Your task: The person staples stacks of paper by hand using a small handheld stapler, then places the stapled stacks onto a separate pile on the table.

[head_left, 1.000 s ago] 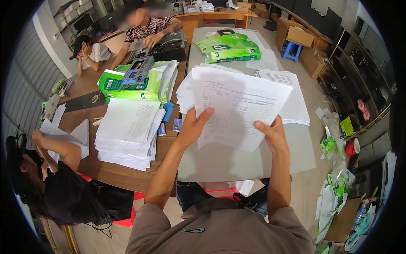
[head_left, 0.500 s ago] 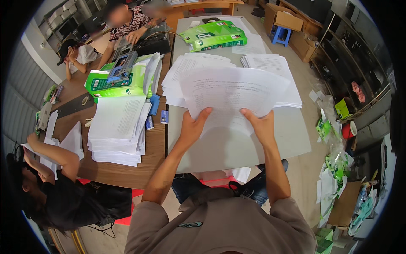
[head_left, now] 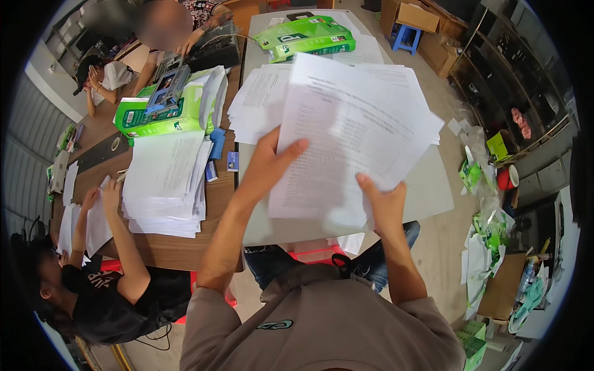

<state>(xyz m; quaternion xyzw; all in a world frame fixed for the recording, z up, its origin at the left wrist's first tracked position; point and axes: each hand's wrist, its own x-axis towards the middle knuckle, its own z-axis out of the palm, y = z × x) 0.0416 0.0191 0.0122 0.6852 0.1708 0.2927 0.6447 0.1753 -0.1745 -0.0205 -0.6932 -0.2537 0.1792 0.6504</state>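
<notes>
A few printed paper sheets [head_left: 334,142] are held up between my two hands over the grey table [head_left: 433,195], tilted so the top leans rightward. My left hand [head_left: 271,166] grips their left edge, thumb across the front. Low on the right side, my right hand [head_left: 385,204] pinches them with its thumb on top. How many sheets there are I cannot tell. Behind them lies a spread stack of printed paper [head_left: 257,102] on the left. Another paper stack [head_left: 405,86] on the right is partly covered by the held sheets.
A green paper-ream package [head_left: 306,38] lies at the table's far end. To the left, a wooden table [head_left: 216,238] bears a tall paper stack [head_left: 164,179], another green package [head_left: 148,120] and small blue boxes [head_left: 232,161]. A co-worker [head_left: 117,272] handles paper at lower left.
The held sheets have swung from spread wide and level to upright and tilted, and come nearer to me. My right hand has moved slightly down; my left has moved a little left and up.
</notes>
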